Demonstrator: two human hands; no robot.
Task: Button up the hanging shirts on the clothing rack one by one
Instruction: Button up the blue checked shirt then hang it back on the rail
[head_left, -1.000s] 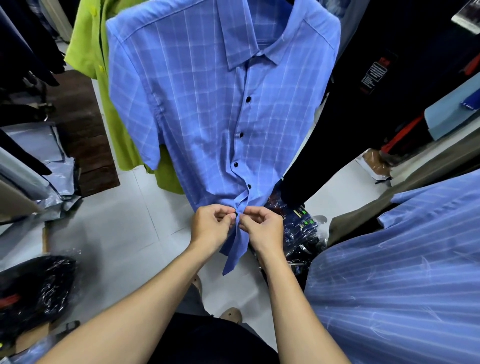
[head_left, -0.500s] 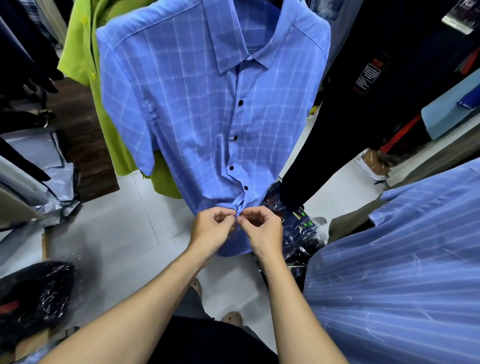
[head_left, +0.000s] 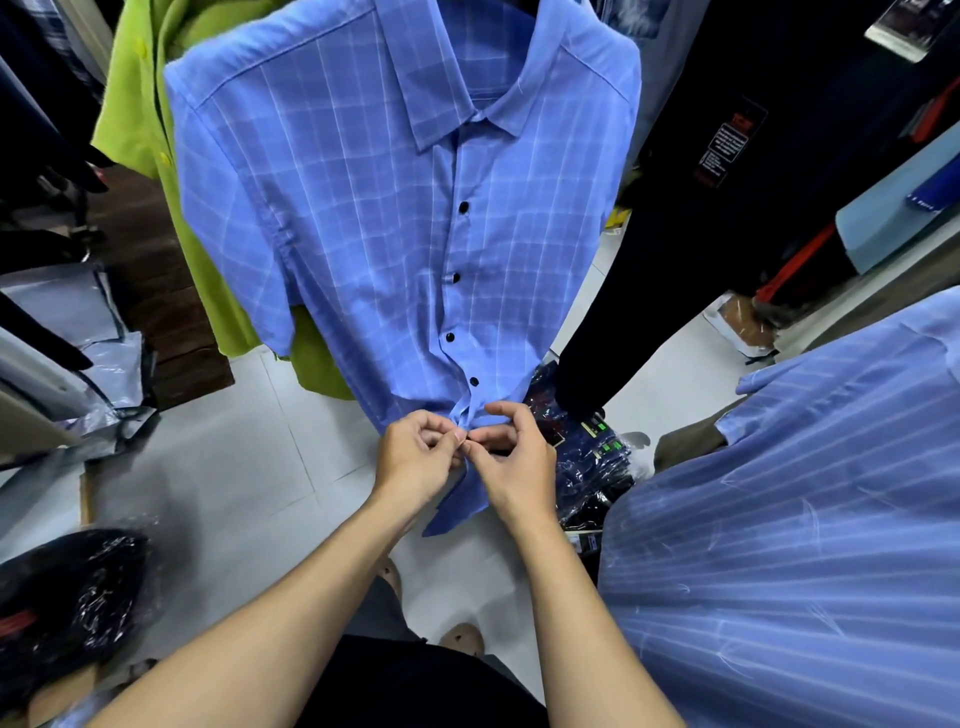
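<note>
Risk of a missed closure at the lowest button: hidden behind the fingertips, so seating in its hole unconfirmed; a pull on the gathered cloth likely to slip it back out or skew the front edges. Blue checked shirt (head_left: 363, 208) hanging directly ahead, four black buttons (head_left: 456, 278) closed above the work point. Left hand (head_left: 415, 457) and right hand (head_left: 511, 457) side by side at the lower front edge, fingers curled, both pinching the cloth, hem hanging below.

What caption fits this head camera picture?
Both hands, left hand and right hand, pinch the blue checked shirt at its hem.
</note>
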